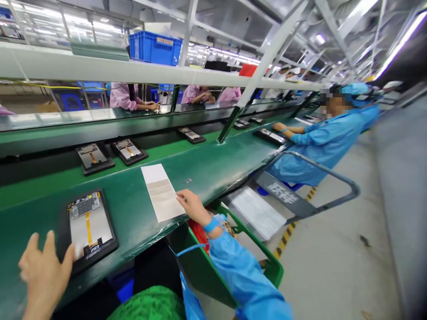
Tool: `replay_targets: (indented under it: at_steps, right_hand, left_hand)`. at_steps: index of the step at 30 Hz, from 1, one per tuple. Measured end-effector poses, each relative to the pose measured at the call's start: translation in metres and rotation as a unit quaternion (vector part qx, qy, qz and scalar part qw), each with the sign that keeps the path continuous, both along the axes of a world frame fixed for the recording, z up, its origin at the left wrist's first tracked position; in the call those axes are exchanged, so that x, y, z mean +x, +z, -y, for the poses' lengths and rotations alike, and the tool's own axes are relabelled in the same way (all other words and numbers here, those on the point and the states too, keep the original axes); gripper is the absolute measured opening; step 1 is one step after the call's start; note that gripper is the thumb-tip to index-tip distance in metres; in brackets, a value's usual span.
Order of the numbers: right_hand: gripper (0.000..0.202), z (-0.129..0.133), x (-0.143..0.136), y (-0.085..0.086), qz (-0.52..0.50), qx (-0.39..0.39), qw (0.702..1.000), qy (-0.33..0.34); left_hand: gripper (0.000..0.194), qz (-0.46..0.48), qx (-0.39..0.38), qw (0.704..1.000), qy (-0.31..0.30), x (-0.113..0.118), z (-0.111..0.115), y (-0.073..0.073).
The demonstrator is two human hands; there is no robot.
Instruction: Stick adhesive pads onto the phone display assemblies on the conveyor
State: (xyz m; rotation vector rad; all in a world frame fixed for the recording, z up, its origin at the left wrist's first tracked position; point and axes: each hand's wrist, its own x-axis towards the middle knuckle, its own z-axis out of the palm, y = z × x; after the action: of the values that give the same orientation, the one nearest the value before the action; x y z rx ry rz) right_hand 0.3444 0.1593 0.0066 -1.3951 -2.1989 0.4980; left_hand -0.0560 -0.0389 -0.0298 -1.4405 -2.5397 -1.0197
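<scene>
In the head view, an opened tablet [90, 222] lies in a black tray on the green bench, its circuit board, silvery battery area and orange flat cable exposed. My left hand [46, 271] is beside its near left corner, fingers spread and holding nothing. To the right lies a white backing sheet [163, 193] with beige strips across its lower part. My right hand [195, 206], with a blue wrist strap, has its fingertips pinched together at the sheet's right edge. Whether a strip is lifted there is too small to tell.
Several opened tablets [128, 150] sit on the green conveyor belt [158, 153] beyond the bench. Below my right arm stands a green bin [196, 266]; a grey trolley [283, 191] is beside it. A co-worker in blue [330, 138] works farther right. A slanted post [256, 75] rises from the bench.
</scene>
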Motion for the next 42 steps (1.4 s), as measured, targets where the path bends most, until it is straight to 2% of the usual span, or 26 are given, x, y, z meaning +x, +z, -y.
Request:
replay_targets:
  at_steps: [1, 2, 3, 5, 8, 10, 13, 15, 22, 28, 33, 38, 42]
  right_hand:
    - [0.018, -0.023, -0.007, -0.006, 0.009, 0.003, 1.0, -0.008]
    - [0.019, -0.046, -0.014, -0.011, 0.018, 0.003, 1.0, -0.014]
    - [0.019, -0.067, -0.019, -0.015, 0.026, 0.001, 0.999, -0.018]
    - [0.018, -0.1, -0.027, -0.025, 0.045, -0.008, 0.999, -0.024]
    - [0.017, -0.126, -0.032, -0.04, 0.071, -0.023, 0.997, -0.032]
    - [0.018, -0.131, -0.031, -0.051, 0.081, -0.029, 0.996, -0.033]
    - [0.02, -0.13, -0.029, -0.064, 0.088, -0.039, 0.995, -0.031]
    - [0.021, -0.13, -0.03, -0.07, 0.09, -0.047, 0.994, -0.034]
    - [0.012, -0.134, -0.038, -0.075, 0.092, -0.055, 0.993, -0.057]
    - [0.023, -0.114, -0.035, -0.073, 0.055, -0.009, 0.997, -0.049]
    - [0.018, -0.107, -0.035, -0.073, -0.007, 0.019, 0.999, -0.037]
    - [0.009, -0.106, -0.028, -0.061, -0.1, 0.034, 0.993, -0.047]
    - [0.02, -0.083, -0.017, -0.032, -0.186, 0.039, 0.978, -0.088]
  left_hand:
    - [0.059, -0.043, 0.035, 0.997, -0.056, 0.017, -0.011, 0.006]
    - [0.052, -0.057, 0.069, 0.986, -0.14, 0.039, -0.026, 0.012]
    - [0.047, -0.057, 0.083, 0.967, -0.235, 0.063, -0.045, 0.016]
    - [0.042, -0.073, 0.076, 0.928, -0.357, 0.113, -0.088, 0.019]
    - [0.047, -0.131, -0.013, 0.889, -0.439, 0.171, -0.145, 0.005]
    - [0.05, -0.153, -0.069, 0.876, -0.452, 0.191, -0.163, -0.011]
    - [0.054, -0.167, -0.094, 0.881, -0.432, 0.198, -0.162, -0.032]
    - [0.055, -0.177, -0.087, 0.885, -0.422, 0.197, -0.154, -0.039]
    - [0.055, -0.181, -0.08, 0.887, -0.418, 0.196, -0.151, -0.036]
    - [0.055, -0.174, -0.075, 0.889, -0.418, 0.197, -0.152, -0.039]
    - [0.055, -0.169, -0.073, 0.889, -0.418, 0.197, -0.151, -0.04]
    - [0.056, -0.155, -0.075, 0.89, -0.422, 0.196, -0.149, -0.037]
    - [0.056, -0.139, -0.081, 0.89, -0.427, 0.198, -0.154, -0.035]
